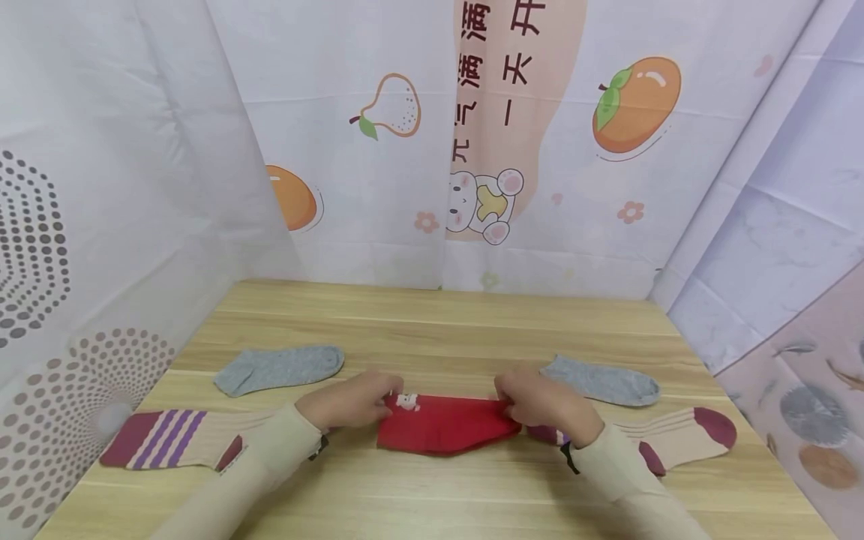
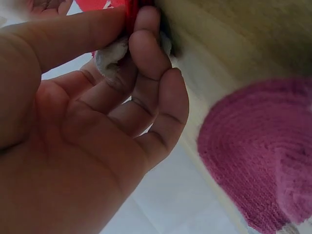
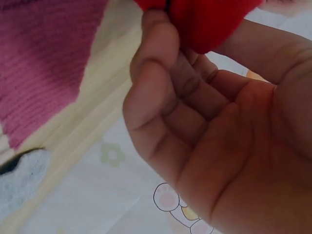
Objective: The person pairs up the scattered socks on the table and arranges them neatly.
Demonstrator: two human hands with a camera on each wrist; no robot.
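A red sock (image 1: 448, 426) with a small white animal face near its left end lies stretched sideways between both hands, in the middle of the table. My left hand (image 1: 354, 399) pinches its left end between thumb and fingers; a fluffy white bit (image 2: 111, 58) shows there in the left wrist view. At the opposite end, my right hand (image 1: 550, 401) grips the red fabric (image 3: 204, 24) with curled fingers. Beside the left forearm is a cream sock (image 1: 169, 439) with purple stripes and maroon ends. A similar cream and maroon sock (image 1: 695, 439) is partly hidden behind the right wrist.
One grey sock (image 1: 283, 369) lies behind the left hand, another grey sock (image 1: 607, 381) behind the right. The wooden table (image 1: 439, 319) is bordered at the back and sides by printed white cloth (image 1: 378, 195).
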